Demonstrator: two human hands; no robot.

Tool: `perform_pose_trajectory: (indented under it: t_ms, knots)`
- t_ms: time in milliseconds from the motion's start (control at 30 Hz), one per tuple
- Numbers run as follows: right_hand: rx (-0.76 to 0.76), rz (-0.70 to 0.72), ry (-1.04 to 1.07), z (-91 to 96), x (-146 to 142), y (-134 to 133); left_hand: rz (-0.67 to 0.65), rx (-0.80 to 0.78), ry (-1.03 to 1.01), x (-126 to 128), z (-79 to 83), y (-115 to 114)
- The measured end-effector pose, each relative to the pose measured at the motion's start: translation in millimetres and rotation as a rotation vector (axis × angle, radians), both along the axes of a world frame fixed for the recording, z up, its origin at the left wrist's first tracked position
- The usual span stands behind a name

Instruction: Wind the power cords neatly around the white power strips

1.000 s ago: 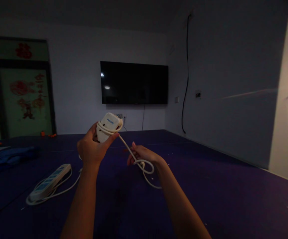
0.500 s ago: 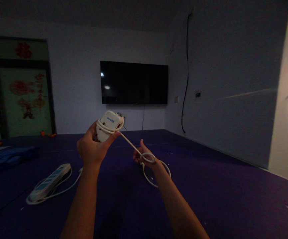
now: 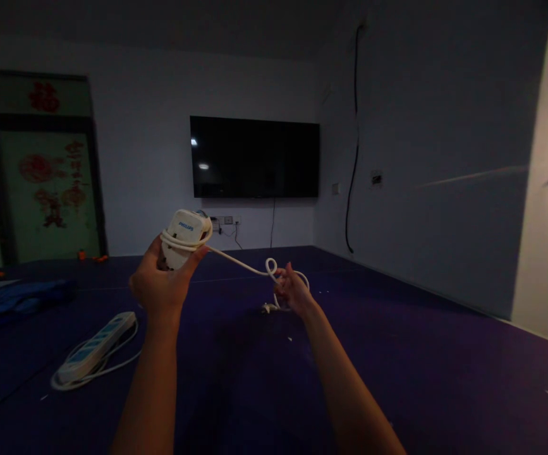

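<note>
A white power strip marked PHILIPS is held up in my left hand, thumb on its near right edge and fingers behind. Its white cord is wound around the body in a few turns. From there the cord stretches right to my right hand, whose fingers are closed on it. A small loop stands up just left of those fingers, and a wider one curves behind the hand. Below hangs the cord's plug, close to the purple surface.
On the purple surface, a second power strip with blue sockets lies at left, its cord around it. Dark blue cloth is farther left. A television hangs on the far wall above several sockets.
My left hand has shifted left with the power strip. My right hand has moved right and slightly up, drawing the cord out flatter; the small loop now stands left of the fingers.
</note>
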State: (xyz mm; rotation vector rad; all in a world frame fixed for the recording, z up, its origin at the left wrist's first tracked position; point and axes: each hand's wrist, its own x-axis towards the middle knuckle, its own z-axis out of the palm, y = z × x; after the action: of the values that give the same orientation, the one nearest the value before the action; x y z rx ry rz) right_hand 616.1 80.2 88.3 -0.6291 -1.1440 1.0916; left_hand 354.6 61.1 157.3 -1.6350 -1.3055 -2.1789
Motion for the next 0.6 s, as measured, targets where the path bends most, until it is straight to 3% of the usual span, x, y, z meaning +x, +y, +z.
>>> perform_pose_trajectory:
  t_ms: [200,367,433,600]
  knots:
    - [0.150,-0.207,-0.170,28.6,3.7,-23.6,0.126,0.019,0.138,5.4,1.8,-6.5]
    - [0.266,-0.632,-0.312,42.4,8.3,-29.4,0.151,0.007,0.239,15.1,0.4,-6.8]
    - [0.304,-0.740,-0.375,43.8,10.1,-30.0,0.154,0.002,0.260,17.3,-0.6,-6.3]
    - [0.312,-0.809,-0.403,46.2,9.7,-34.8,0.152,-0.008,0.281,18.9,-2.9,-4.4]
